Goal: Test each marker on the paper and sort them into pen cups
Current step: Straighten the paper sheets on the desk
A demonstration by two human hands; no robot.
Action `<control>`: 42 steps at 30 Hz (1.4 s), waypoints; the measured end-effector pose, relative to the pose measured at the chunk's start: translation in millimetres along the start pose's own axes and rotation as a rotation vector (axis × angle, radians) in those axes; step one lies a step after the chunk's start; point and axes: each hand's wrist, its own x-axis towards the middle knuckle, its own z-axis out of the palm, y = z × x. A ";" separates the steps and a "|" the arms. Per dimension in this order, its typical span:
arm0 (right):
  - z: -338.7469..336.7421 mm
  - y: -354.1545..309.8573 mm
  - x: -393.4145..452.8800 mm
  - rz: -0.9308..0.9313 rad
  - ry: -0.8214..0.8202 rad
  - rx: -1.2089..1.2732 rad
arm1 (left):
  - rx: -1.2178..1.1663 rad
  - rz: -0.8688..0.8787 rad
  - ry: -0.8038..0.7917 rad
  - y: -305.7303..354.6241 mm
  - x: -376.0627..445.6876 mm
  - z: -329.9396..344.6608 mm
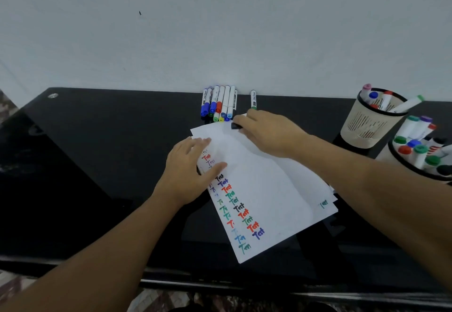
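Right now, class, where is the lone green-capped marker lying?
In the head view, the green-capped marker lies at the desk's back edge, right of the marker bundle, just beyond the right hand.

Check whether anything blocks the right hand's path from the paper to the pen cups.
Nothing visible does. The right hand, holding a black-capped marker over the paper, has only bare black table between it and the pen cups.

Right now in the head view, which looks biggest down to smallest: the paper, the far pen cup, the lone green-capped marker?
1. Paper, by far the largest.
2. Far pen cup.
3. Lone green-capped marker, smallest, though it lies farthest away.
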 end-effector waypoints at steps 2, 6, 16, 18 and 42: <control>3.8 -15.5 0.4 0.020 -0.051 0.055 | -0.047 -0.013 0.084 1.4 -1.5 0.1; 13.3 -41.9 1.8 0.024 -0.160 0.130 | -0.080 -0.021 0.121 0.0 -3.2 0.4; 15.1 -53.1 -1.7 0.039 -0.161 0.073 | 0.035 0.167 0.155 -9.3 -1.8 5.4; 14.8 -54.2 -2.4 0.039 -0.176 0.083 | 0.042 0.194 0.169 -10.7 -1.7 6.0; -2.4 -51.4 5.7 0.371 -0.049 0.961 | 0.212 0.018 -0.051 -31.6 2.8 -13.3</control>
